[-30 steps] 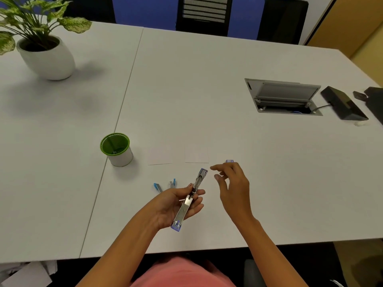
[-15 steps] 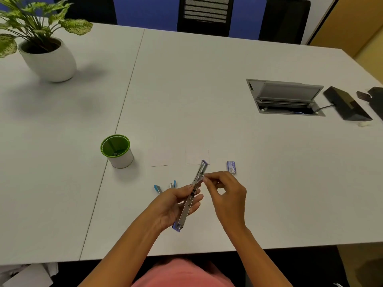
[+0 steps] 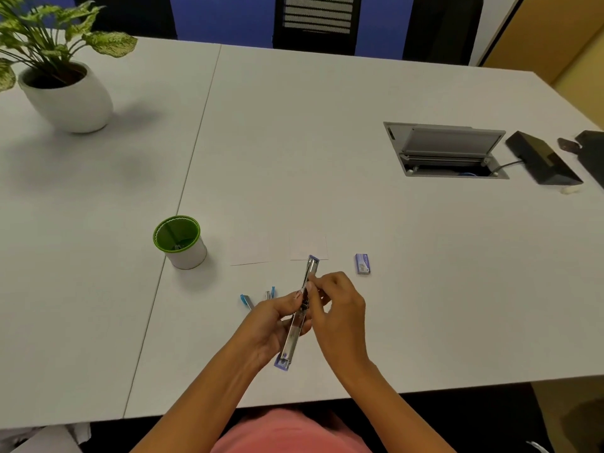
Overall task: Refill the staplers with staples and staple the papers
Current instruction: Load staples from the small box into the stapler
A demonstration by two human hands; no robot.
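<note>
Left hand [image 3: 274, 322] is curled round the stapler [image 3: 295, 330], thumb on top, holding it above the bench [image 3: 425, 289], swung open into one long strip with a purple tip at each end. Right hand [image 3: 341, 308] is right against it, fingers [image 3: 322, 282] bunched and pinching at the upper half of the metal rail; whether a strip of staples sits between them is too small to tell. Just past the far tip lie two white papers [image 3: 309, 246], side by side and flat. To their right, a small purple staple box [image 3: 362, 263]. Peeking out behind the left hand, the blue ends of a second stapler [image 3: 245, 300]. Further left stands a green-rimmed cup [image 3: 179, 240]; far back left a potted plant [image 3: 68, 93], far right an open cable hatch [image 3: 447, 152]
</note>
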